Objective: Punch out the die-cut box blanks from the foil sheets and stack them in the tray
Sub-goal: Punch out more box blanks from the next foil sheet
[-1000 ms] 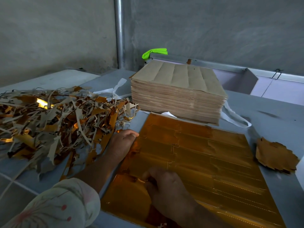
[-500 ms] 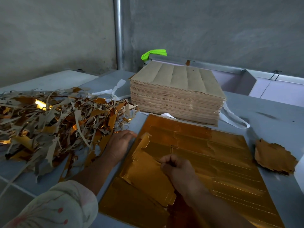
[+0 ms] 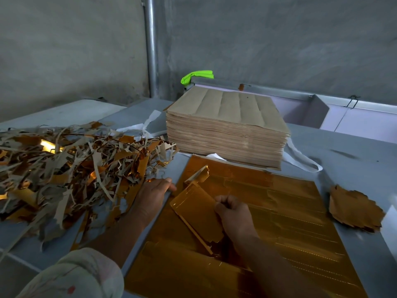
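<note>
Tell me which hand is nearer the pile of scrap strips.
Left. The left hand presses the left edge of the foil sheet, right beside the scrap pile. The right hand is farther right, over the sheet, pinching the lifted blank.

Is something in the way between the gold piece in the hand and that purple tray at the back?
Yes. The tall brown stack of sheets sits on the table between the gold blank, pinched by the right hand, and the tray. Right of the stack, the way looks open.
</note>
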Tool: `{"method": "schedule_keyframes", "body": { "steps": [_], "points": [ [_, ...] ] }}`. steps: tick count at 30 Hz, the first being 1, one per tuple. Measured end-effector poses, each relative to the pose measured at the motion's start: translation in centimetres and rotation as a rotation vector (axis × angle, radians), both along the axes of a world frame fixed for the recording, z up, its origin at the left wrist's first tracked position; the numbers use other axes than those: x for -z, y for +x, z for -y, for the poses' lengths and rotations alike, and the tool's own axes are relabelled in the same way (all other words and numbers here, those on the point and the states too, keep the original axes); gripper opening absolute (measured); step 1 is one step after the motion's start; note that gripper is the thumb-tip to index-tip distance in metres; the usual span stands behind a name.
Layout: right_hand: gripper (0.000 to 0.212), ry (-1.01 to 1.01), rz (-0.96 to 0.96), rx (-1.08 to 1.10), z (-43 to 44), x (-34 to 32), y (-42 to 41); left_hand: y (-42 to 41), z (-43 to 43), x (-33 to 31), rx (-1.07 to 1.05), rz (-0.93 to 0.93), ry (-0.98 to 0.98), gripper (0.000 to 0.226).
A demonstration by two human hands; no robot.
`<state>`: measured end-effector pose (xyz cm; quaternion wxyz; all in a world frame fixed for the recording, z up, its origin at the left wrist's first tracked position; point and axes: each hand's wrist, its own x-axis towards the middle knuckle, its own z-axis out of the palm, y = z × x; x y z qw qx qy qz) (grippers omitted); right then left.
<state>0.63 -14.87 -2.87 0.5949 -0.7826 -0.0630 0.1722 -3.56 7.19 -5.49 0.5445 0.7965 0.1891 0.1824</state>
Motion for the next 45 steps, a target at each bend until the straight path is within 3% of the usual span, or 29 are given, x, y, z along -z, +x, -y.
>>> {"method": "schedule_keyframes", "body": {
  "steps": [12,18,23,27,32,45],
  "points": [
    [0.009,0.024,0.058,0.020,0.4,0.6,-0.5,0.2,0.3,-1.1,-0.010,-0.015,-0.030,0.029],
    [0.012,0.061,0.040,0.043,0.4,0.9,-0.2,1.6,1.8,-3.7,0.033,-0.143,0.283,0.031],
    [0.013,0.085,0.023,0.062,0.5,1.0,-0.2,3.1,3.7,-4.7,0.106,-0.299,0.307,0.042],
    [0.014,0.071,0.031,0.072,0.4,1.1,0.0,2.7,4.6,-3.4,0.117,-0.290,0.248,0.033],
    [0.013,0.046,0.041,0.050,0.2,1.1,0.0,2.2,4.7,-3.1,0.098,-0.242,0.076,0.041],
    [0.014,0.051,0.052,0.036,0.3,1.1,-0.1,1.9,4.5,-2.1,0.076,-0.146,-0.061,0.025]
  ]
}}
